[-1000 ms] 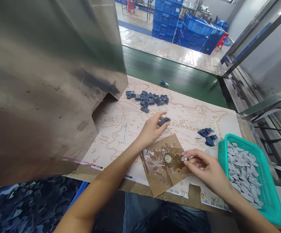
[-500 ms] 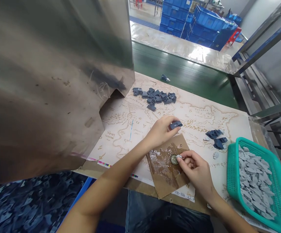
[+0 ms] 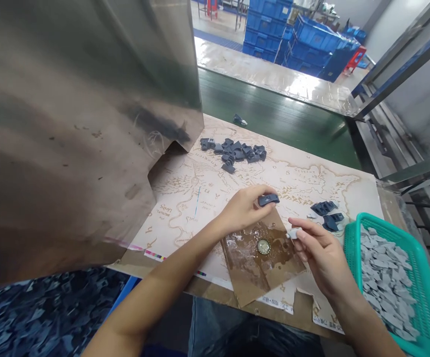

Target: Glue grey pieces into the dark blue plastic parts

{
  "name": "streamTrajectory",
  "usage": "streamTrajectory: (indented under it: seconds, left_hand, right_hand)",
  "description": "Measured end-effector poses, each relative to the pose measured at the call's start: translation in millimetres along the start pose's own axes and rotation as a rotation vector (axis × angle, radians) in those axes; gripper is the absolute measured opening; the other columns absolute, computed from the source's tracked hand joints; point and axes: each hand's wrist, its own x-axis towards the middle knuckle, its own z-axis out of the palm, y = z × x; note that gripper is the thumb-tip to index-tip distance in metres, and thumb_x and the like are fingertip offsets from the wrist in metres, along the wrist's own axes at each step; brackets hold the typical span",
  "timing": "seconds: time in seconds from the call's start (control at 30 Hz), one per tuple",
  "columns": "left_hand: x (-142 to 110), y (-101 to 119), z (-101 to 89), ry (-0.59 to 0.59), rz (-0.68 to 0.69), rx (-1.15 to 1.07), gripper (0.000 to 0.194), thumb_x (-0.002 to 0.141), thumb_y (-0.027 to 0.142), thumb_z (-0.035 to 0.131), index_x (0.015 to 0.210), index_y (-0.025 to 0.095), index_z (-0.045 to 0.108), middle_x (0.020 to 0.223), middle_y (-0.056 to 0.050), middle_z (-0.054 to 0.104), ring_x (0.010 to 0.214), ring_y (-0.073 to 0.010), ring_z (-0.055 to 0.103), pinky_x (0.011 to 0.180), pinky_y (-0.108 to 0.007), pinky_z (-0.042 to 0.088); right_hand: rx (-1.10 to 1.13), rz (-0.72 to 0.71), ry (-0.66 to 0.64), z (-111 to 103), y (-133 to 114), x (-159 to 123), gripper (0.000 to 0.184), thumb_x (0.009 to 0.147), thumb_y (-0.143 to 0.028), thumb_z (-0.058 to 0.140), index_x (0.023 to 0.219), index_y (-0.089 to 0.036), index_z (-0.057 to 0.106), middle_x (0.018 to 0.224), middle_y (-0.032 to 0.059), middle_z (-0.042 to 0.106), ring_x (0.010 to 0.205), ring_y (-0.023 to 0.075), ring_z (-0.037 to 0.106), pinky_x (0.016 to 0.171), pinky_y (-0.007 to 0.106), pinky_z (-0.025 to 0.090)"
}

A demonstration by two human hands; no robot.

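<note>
My left hand [image 3: 247,207] pinches a dark blue-grey plastic part [image 3: 268,199] above the far corner of a piece of brown cardboard [image 3: 244,282]. Between the thumb and fingers of my right hand [image 3: 321,250] is a small light grey plastic piece [image 3: 294,233], held over the cardboard's right side. A small round cap [image 3: 263,246] lies on the wet, glossy middle of the cardboard, apart from both hands. To the right, a green basket [image 3: 353,248] holds many light grey pieces [image 3: 386,282] like the one in my fingers.
Dark parts lie in a pile [image 3: 235,151] at the back and a small group [image 3: 328,214] by the basket. One part with a light tip [image 3: 239,119] rests on the green conveyor belt [image 3: 282,114]. A metal panel [image 3: 88,124] stands at left, above a bin of dark parts [image 3: 44,312].
My right hand has drawn back from the round cap, moving right and up with the light grey piece. The dark part on the belt has travelled left. My left hand keeps its grip.
</note>
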Motion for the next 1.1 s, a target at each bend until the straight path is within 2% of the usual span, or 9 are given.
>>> streamTrajectory:
  seconds: [0.17, 0.33, 0.47, 0.57, 0.73, 0.9, 1.1]
  left_hand:
    - [-3.5, 8.4, 3.6, -0.064, -0.036, -0.104, 0.02, 0.078, 0.023, 0.057, 0.096, 0.019, 0.064, 0.092, -0.004, 0.07, 0.077, -0.0141, 0.063, 0.063, -0.024, 0.052]
    - [-7.6, 11.1, 6.2, -0.155, -0.076, -0.192, 0.025, 0.075, 0.03, 0.064, 0.096, 0.018, 0.067, 0.089, -0.005, 0.071, 0.075, -0.0153, 0.064, 0.062, -0.025, 0.051]
    - [-8.4, 12.9, 7.8, -0.227, -0.063, -0.23, 0.02, 0.076, 0.029, 0.065, 0.093, 0.018, 0.068, 0.088, -0.005, 0.072, 0.074, -0.0144, 0.064, 0.064, -0.025, 0.051]
    - [-7.4, 13.4, 7.7, -0.255, 0.027, -0.204, 0.018, 0.078, 0.027, 0.064, 0.093, 0.017, 0.069, 0.085, -0.005, 0.072, 0.073, -0.0134, 0.064, 0.064, -0.024, 0.05]
    - [-5.5, 10.8, 6.5, -0.235, 0.123, -0.143, 0.016, 0.081, 0.025, 0.063, 0.092, 0.015, 0.069, 0.083, -0.005, 0.071, 0.074, -0.0128, 0.063, 0.066, -0.023, 0.049]
    - [-6.0, 8.7, 7.9, -0.234, 0.18, -0.161, 0.013, 0.08, 0.021, 0.064, 0.09, 0.015, 0.068, 0.083, -0.005, 0.071, 0.076, -0.013, 0.064, 0.068, -0.023, 0.05]
    - [-6.8, 10.0, 8.7, -0.216, 0.24, -0.185, 0.012, 0.079, 0.017, 0.065, 0.09, 0.015, 0.067, 0.082, -0.005, 0.072, 0.076, -0.0126, 0.065, 0.07, -0.022, 0.051]
  right_hand:
    - [0.183, -0.088, 0.093, -0.5, -10.2, 5.9, 0.029, 0.066, -0.045, 0.07, 0.08, -0.022, 0.063, 0.051, -0.0039, 0.048, 0.044, 0.0085, 0.041, 0.038, 0.021, 0.033]
    - [0.148, -0.213, 0.201, -5.8, 1.5, 1.9, 0.025, 0.076, -0.042, 0.066, 0.092, -0.024, 0.065, 0.062, -0.0006, 0.058, 0.053, 0.011, 0.054, 0.05, 0.024, 0.048]
    - [0.079, -0.283, 0.142, -13.7, 12.7, -1.3, 0.019, 0.083, -0.036, 0.063, 0.097, -0.025, 0.067, 0.079, 0.0016, 0.064, 0.061, 0.0112, 0.061, 0.061, 0.026, 0.056]
    - [0.011, -0.401, 0.12, -17.3, 13.3, -2.8, 0.015, 0.087, -0.027, 0.059, 0.099, -0.027, 0.067, 0.093, 0.0021, 0.063, 0.065, 0.0095, 0.061, 0.06, 0.024, 0.056]
    - [-0.21, -0.594, 0.097, -20.3, 8.2, -8.3, 0.027, 0.087, -0.011, 0.055, 0.104, -0.03, 0.065, 0.097, 0.0011, 0.059, 0.073, 0.0095, 0.061, 0.062, 0.022, 0.054]
    - [-0.35, -0.64, 0.075, -21.2, 8.5, -8.9, 0.027, 0.087, -0.011, 0.055, 0.105, -0.028, 0.063, 0.098, 0.0017, 0.061, 0.085, 0.0134, 0.061, 0.075, 0.028, 0.054]
    - [-0.354, -0.638, 0.046, -18.9, 7.5, -7.8, 0.025, 0.088, -0.011, 0.054, 0.104, -0.027, 0.063, 0.096, 0.002, 0.062, 0.084, 0.0132, 0.06, 0.07, 0.026, 0.054]
